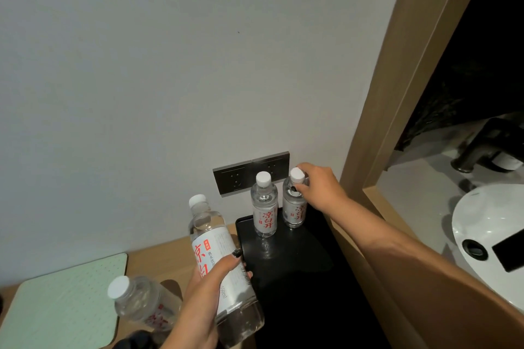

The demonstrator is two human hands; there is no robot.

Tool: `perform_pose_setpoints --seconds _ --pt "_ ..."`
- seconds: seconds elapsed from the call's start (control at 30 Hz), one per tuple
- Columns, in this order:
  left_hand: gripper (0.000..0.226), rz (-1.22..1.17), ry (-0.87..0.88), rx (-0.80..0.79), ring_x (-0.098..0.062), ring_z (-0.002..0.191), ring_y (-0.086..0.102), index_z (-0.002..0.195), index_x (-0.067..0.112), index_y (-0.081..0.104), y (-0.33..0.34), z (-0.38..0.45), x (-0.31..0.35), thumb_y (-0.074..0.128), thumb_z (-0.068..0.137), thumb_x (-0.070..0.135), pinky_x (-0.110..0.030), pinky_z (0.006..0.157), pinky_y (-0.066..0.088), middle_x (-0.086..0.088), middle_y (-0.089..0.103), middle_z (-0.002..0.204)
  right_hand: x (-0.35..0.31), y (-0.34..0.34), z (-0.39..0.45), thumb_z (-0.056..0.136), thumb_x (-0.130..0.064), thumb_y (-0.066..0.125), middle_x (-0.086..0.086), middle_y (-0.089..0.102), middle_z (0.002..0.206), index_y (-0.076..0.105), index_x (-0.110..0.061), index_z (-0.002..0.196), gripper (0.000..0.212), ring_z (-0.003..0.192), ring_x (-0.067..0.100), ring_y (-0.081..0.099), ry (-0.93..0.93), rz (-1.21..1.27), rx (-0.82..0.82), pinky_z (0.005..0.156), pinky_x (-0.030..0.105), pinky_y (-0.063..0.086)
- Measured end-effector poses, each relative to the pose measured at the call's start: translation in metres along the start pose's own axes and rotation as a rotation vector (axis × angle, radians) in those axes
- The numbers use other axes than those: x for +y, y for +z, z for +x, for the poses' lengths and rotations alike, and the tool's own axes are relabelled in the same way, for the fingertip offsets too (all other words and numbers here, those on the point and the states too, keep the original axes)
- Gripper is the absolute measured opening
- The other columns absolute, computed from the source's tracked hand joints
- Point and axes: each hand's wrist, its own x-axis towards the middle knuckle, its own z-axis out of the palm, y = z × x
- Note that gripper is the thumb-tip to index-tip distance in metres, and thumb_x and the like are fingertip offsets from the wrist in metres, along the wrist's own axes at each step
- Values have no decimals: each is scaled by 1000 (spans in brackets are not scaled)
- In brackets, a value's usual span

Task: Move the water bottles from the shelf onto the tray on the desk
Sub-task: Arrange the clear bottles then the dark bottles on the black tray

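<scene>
Single head-worn wide-angle view, looking forward and steeply down from above the desk (170, 252) toward the wall (141, 65), close enough that both forearms enter from the lower edge, with the black tray (297, 278) near centre-bottom and a washbasin (487, 235) at the right margin.

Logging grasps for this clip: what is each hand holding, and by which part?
The left hand grips a large water bottle around its labelled body. The right hand pinches the right-hand bottle on the tray at its neck, just below the cap.
</scene>
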Motion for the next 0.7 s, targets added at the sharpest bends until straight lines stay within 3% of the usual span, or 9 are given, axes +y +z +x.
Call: perform_pose_setpoints --seconds 0.2,0.33,0.4,0.47,0.57,0.63,0.7 --pt "61 81 30 41 -42 89 66 112 15 57 -3 4 -2 81 56 15 -52 82 53 -27 67 99 -1 4 8 85 -8 60 17 66 101 59 -9 103 18 95 34 61 -27 -73 13 79 39 52" --pt "58 114 49 110 -41 93 65 112 20 55 -5 8 -5 82 61 20 -57 86 52 -23 66 101 0 1 6 86 -11 62 17 65 107 57 -11 113 27 99 33 61 -14 -108 -21 82 42 52" --pt "56 183 90 151 -36 92 65 111 20 53 -1 6 -3 82 63 24 -50 81 55 -19 66 101 -5 -5 2 85 -15 64 16 63 116 55 -12 121 37 107 33 59 2 -144 -55 88 44 51" --pt "56 276 158 178 -30 88 65 108 19 53 2 6 -2 83 61 25 -38 70 53 -15 66 96 -19 -14 -9 86 -17 66 12 59 125 52 -11 130 46 115 29 55 -69 -117 64 97 40 47" --pt "62 381 280 219 -20 80 64 106 17 53 5 6 1 87 54 20 -29 62 48 -6 66 89 -63 -19 -45 85 -7 66 5 68 107 65 -9 113 28 97 15 64 -409 226 418 89 28 52" --pt "59 422 332 231 -17 78 64 107 20 52 7 7 0 86 59 10 -25 60 47 -2 65 88 -96 -11 -71 82 -9 69 -1 66 104 63 -15 113 32 93 6 63 -400 507 281 84 21 53" --pt "58 436 375 223 -11 74 65 104 25 53 8 6 0 86 60 9 -22 59 48 1 67 85 -118 8 -90 80 -22 73 -10 57 119 50 -26 126 53 107 1 56 -241 609 3 93 21 48"
